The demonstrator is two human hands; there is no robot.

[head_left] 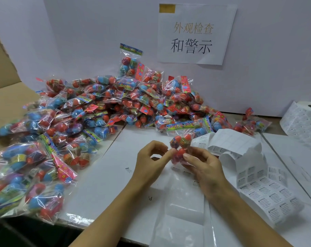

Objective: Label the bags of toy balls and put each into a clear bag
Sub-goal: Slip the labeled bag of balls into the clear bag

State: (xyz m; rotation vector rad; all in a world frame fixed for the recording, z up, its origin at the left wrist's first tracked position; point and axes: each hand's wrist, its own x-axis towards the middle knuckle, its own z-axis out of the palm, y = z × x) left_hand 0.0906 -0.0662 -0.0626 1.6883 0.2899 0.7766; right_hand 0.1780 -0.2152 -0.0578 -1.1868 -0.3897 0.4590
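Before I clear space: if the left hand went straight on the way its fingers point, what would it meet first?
The left hand points right, at the bag of toy balls held by the right hand; its fingertips look already there.
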